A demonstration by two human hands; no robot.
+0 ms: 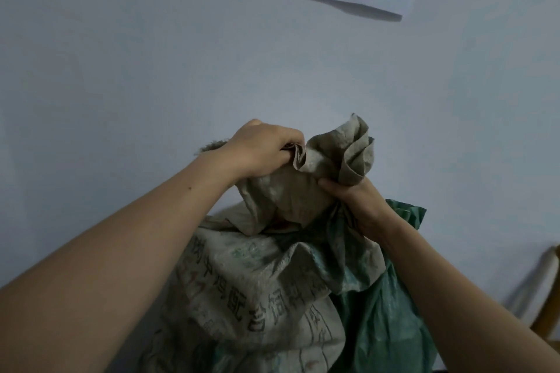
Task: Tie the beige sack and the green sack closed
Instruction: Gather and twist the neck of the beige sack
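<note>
The beige sack [242, 297] stands by the wall [151, 54] with the green sack [388, 327] squeezed against its right side, and both the left hand [263, 148] and right hand [357, 203] grip its bunched-up mouth. Looks like the gathering step, so next probably needs a tight twist and knot. Wall's close behind, open room above and left.
</note>
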